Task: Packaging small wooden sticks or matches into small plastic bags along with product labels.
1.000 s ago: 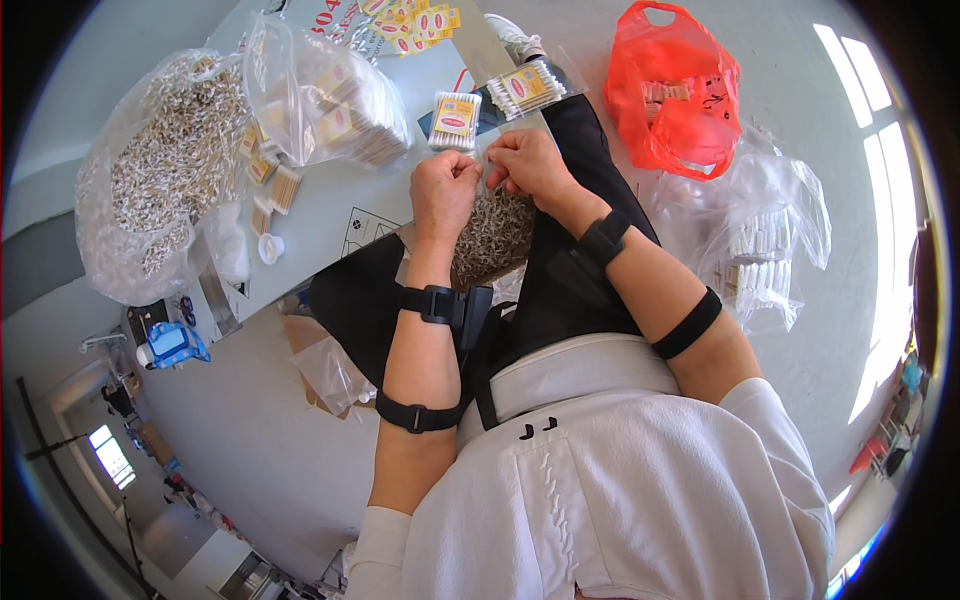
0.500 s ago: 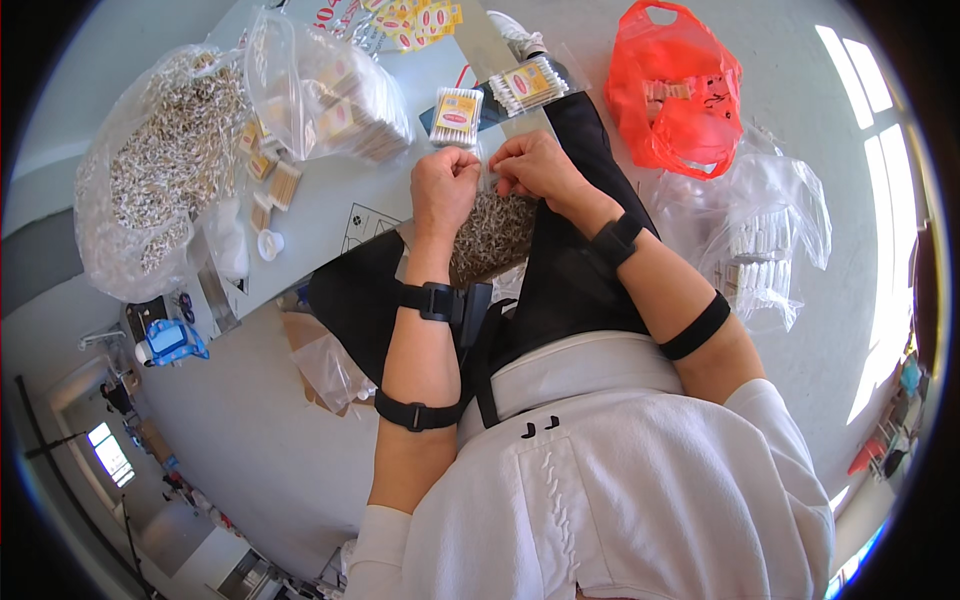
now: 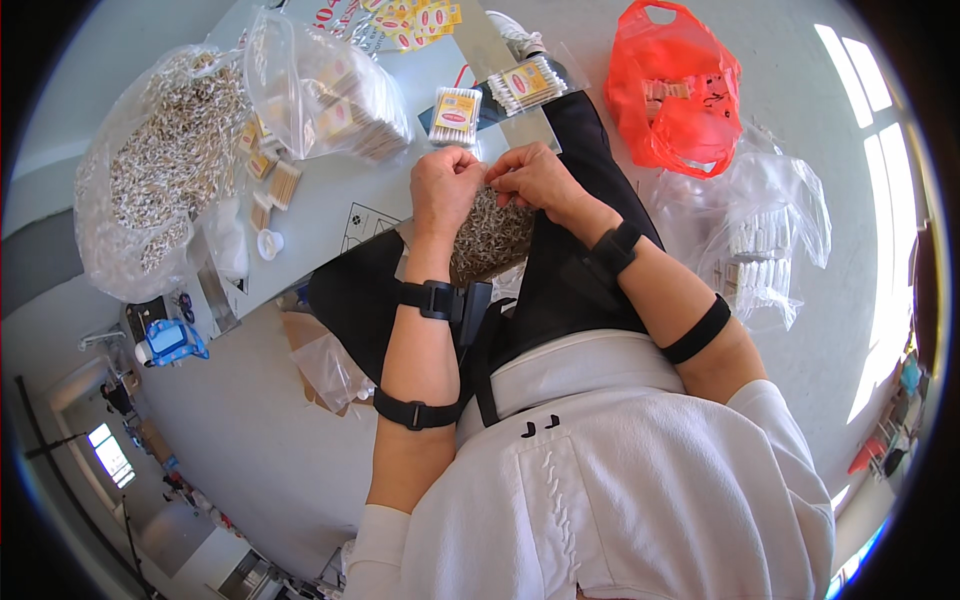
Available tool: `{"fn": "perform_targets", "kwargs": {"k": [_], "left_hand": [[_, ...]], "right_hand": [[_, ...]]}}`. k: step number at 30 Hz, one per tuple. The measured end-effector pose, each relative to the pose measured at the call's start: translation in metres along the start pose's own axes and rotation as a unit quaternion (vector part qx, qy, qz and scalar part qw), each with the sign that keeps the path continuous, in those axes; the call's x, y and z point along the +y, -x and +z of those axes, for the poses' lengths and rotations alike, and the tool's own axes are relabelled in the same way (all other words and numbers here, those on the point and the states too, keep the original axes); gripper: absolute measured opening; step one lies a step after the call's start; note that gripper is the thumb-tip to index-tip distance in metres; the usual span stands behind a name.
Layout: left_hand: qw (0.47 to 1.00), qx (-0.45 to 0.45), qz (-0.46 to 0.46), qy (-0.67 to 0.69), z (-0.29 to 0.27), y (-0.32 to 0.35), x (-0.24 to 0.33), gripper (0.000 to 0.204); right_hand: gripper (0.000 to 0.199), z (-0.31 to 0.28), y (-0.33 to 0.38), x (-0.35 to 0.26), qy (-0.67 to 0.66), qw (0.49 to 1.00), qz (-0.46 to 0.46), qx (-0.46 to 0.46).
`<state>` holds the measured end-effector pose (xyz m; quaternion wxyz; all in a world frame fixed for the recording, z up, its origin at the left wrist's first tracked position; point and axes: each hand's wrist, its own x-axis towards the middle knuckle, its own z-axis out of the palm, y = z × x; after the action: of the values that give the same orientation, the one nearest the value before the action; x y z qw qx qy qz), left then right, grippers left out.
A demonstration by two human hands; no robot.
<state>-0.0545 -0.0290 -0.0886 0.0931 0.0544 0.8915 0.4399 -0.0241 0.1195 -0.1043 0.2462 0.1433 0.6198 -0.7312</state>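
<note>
My left hand (image 3: 443, 188) and my right hand (image 3: 537, 182) meet over my lap at the table's edge. Both have fingers pinched together, with the fingertips almost touching. Whatever sits between them is too small and pale to make out. Right below them, a box of loose cotton swabs (image 3: 490, 240) rests between my thighs. Just beyond my left fingers lies a flat pack of cotton swabs (image 3: 455, 115) with a yellow card. Farther right, more packed cotton swabs (image 3: 526, 84) lie near the table's corner.
A large clear bag of loose swabs (image 3: 165, 165) and a clear bag of finished packs (image 3: 340, 95) cover the table's left side. Yellow cards (image 3: 420, 20) lie at the back. On the floor to the right are a red plastic bag (image 3: 675, 125) and a clear bag (image 3: 770, 215) with white packs.
My right hand has shifted slightly left and down, its fingers drawing closer together and up to my left fingertips. My left hand stays nearly where it was.
</note>
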Motion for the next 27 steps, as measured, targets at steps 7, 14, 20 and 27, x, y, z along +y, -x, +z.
{"fn": "perform_targets", "kwargs": {"k": [7, 14, 20, 27], "left_hand": [[1.0, 0.002, -0.014, -0.008, 0.0, 0.0, 0.0, 0.011], [1.0, -0.017, -0.019, -0.01, -0.001, 0.0, 0.0, 0.011], [1.0, -0.013, -0.016, -0.011, 0.0, -0.001, -0.002, 0.011], [1.0, -0.022, -0.018, -0.011, 0.0, -0.001, 0.001, 0.008]], "right_hand": [[0.01, 0.005, -0.001, -0.004, 0.018, 0.997, -0.04, 0.059], [0.01, 0.006, -0.016, -0.002, -0.018, 0.992, -0.068, 0.101], [0.008, 0.005, -0.018, -0.007, -0.009, 0.994, -0.053, 0.094], [0.01, 0.005, -0.016, -0.006, 0.03, 0.993, -0.059, 0.094]]}}
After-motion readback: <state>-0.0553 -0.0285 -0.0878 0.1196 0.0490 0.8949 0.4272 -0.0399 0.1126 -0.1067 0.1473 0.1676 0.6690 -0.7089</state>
